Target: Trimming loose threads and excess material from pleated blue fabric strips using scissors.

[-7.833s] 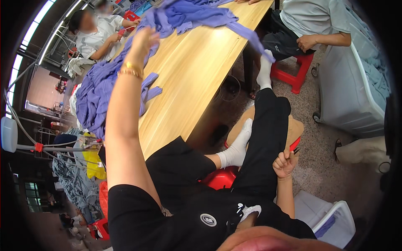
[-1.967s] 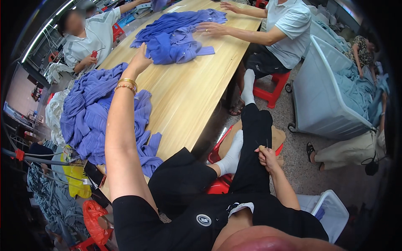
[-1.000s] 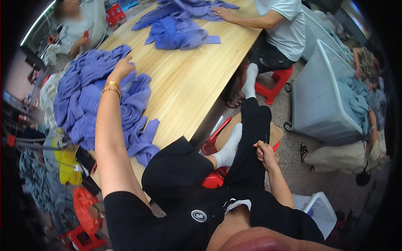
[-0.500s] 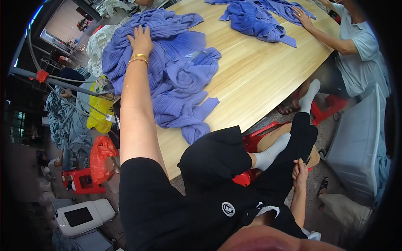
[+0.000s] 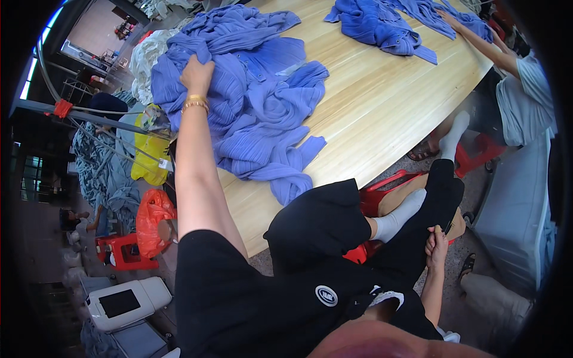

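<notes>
A heap of periwinkle-blue ribbed garments with small buttons lies on the left part of the wooden table. My left hand, arm stretched out, has its fingers closed on a fold of one garment at the heap's left side. By my right knee, my right hand is closed around a slim dark tool; only its tip shows past the fingers, so I cannot tell its kind.
Across the wooden table, a co-worker's hands touch more blue garments. White cloth is piled beyond the left edge. Red stools, a red bag and a grey bin stand around.
My left hand has gone from lying spread on the heap to gripping a fold, drawn slightly nearer. My right hand keeps its hold. The co-worker's hands have shifted right.
</notes>
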{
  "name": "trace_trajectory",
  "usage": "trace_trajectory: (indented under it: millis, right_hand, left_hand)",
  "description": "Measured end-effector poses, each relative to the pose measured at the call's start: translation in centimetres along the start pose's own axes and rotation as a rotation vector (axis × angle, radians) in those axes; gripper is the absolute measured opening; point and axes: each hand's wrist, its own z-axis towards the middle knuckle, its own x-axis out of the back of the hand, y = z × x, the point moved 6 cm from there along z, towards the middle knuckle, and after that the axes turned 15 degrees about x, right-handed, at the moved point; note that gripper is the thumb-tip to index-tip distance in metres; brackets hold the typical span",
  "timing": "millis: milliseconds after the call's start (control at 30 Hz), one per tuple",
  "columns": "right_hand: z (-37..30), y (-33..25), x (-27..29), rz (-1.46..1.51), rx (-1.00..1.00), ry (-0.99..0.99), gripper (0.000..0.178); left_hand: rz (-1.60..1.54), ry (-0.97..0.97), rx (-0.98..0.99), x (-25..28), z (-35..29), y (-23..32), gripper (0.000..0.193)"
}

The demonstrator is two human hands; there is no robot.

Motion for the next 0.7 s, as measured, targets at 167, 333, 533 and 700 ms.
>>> trace_trajectory:
  millis: [167,333,533,700]
  right_hand:
    - [0.1,0.1,0.3,0.039,0.005,-0.037,0.029]
    - [-0.6,0.1,0.6,0.048,0.021,-0.042,0.029]
    - [-0.7,-0.1,0.7,0.017,0.044,-0.004,0.029]
    - [-1.3,0.1,1.1,0.052,0.080,-0.014,0.030]
  left_hand:
    - [-0.286,-0.159,-0.091,1.9,-5.2,-0.5,0.072]
    - [-0.509,-0.270,-0.386,8.2,-16.0,4.8,0.042]
    - [-0.357,-0.465,-0.915,12.9,-30.1,10.8,0.042]
    - [-0.120,-1.287,-1.022,11.4,-37.3,9.6,0.053]
